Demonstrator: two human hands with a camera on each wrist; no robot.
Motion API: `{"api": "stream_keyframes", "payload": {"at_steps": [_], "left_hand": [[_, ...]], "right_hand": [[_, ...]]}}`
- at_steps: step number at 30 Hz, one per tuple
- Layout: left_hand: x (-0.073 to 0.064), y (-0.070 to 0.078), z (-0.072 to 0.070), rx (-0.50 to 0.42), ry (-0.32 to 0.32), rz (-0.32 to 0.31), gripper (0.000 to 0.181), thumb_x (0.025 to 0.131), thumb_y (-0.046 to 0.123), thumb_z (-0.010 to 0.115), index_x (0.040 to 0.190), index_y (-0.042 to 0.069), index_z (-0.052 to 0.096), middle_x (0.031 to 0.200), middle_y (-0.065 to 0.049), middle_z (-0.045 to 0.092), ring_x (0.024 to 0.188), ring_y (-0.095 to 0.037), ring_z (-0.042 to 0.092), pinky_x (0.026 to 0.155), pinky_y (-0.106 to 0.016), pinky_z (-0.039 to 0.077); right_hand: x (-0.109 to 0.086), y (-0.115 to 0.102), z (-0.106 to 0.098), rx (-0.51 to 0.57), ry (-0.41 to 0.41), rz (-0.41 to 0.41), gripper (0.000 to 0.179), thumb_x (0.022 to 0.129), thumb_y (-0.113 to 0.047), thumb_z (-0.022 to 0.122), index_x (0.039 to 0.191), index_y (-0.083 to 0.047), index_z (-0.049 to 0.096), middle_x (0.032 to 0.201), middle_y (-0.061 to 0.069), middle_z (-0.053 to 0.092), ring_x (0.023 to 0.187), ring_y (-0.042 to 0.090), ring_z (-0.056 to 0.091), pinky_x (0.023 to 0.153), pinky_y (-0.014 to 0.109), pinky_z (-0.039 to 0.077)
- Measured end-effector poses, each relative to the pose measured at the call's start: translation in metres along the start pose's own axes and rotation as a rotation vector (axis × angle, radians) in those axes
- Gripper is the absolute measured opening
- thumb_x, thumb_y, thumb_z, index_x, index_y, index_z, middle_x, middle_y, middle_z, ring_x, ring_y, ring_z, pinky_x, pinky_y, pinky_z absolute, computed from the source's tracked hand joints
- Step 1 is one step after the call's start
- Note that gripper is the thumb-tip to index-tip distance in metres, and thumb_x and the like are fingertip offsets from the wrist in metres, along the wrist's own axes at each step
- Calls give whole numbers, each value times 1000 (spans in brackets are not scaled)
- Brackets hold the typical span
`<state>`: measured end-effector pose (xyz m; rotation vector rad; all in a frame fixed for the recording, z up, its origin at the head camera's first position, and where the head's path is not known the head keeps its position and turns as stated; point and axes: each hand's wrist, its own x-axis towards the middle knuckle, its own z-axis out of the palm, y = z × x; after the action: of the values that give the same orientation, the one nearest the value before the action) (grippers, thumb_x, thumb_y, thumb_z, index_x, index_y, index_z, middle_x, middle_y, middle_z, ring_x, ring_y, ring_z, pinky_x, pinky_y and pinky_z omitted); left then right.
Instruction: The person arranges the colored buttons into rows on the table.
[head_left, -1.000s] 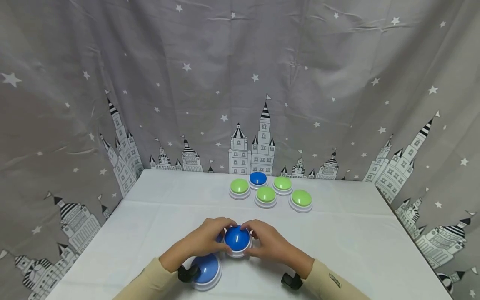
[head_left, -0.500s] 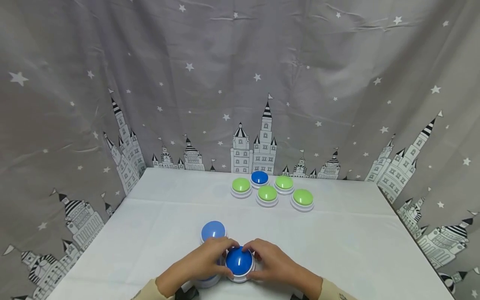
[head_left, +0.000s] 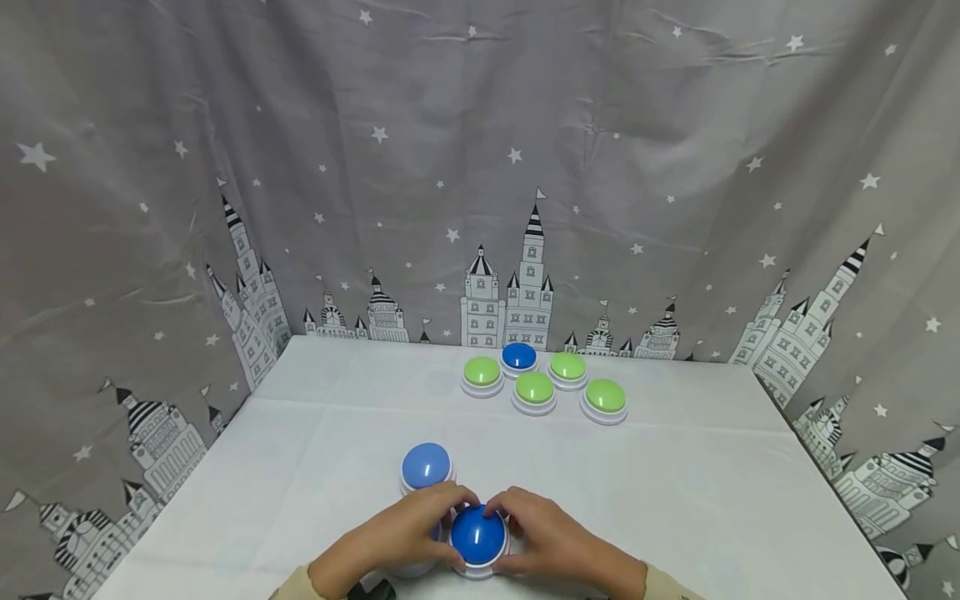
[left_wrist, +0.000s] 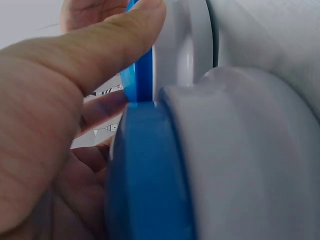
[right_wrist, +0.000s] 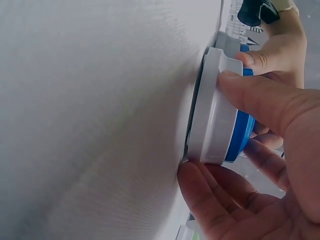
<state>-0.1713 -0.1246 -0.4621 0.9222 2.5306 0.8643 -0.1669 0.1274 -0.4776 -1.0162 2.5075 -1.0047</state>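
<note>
A round push button [head_left: 477,535] with a dark blue dome and a white base is at the front middle of the table. My left hand [head_left: 408,527] grips its left side, thumb at the front and fingers at the back. My right hand [head_left: 555,537] holds the opposite side the same way. In the right wrist view, the white base [right_wrist: 212,110] is close against the tabletop between thumb and fingers. Another blue button [left_wrist: 150,175] sits right beside it, mostly hidden under my left hand in the head view. Just behind that hand stands a lighter blue button [head_left: 426,464].
Toward the back of the white-covered table [head_left: 712,467] stand several more buttons: a blue one [head_left: 519,356] and green ones, among them a front green button [head_left: 535,388] and a right-hand green button [head_left: 605,396]. A grey curtain [head_left: 420,167] printed with castles hangs behind.
Both hands have brought the dark blue button toward the front of the table, mostly in the first half second. The lighter blue button behind my left hand has come into sight.
</note>
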Motion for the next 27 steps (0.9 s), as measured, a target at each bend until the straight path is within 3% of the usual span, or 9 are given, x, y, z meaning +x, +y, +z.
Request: {"api": "stream_keyframes", "payload": {"at_steps": [7,11,18,21,27], "left_hand": [[2,1,-3,11,-13,0,64,77,45,82,131,26,54,122,13,58,101,-1,55,90,-26,52],[1,2,-4,-3,-34,15,64,80,50,78,133,26,53,122,13,57,100,-1,54,89,-26,52],[7,5,-9,-10,-33,24,50,90,50,67,131,23,55,122,9,58,99,-4,55,87,-27,52],[14,6,-15,3,-19,23,48,92,48,66,129,19,57,122,5,59,100,-7,57,85,-27,53],[35,6,-38,46,31,7,45,93,37,68,129,12,58,123,-4,61,104,-15,59,86,-32,53]], "right_hand": [[2,1,-3,-32,-25,-17,53,82,-40,81,126,-27,53,108,-14,53,91,1,53,80,17,51],[2,2,-8,-41,-78,-34,57,84,-44,78,129,-27,49,110,-13,50,93,1,53,81,17,50],[6,8,-21,102,-186,17,46,93,-39,69,131,-23,48,113,-9,51,96,4,54,83,20,51],[10,13,-26,123,-167,35,40,96,-36,65,129,-19,51,113,-7,54,97,7,54,83,22,51],[27,28,-39,53,-49,52,38,94,-33,68,125,-14,55,115,-3,59,99,11,56,87,27,51]]}}
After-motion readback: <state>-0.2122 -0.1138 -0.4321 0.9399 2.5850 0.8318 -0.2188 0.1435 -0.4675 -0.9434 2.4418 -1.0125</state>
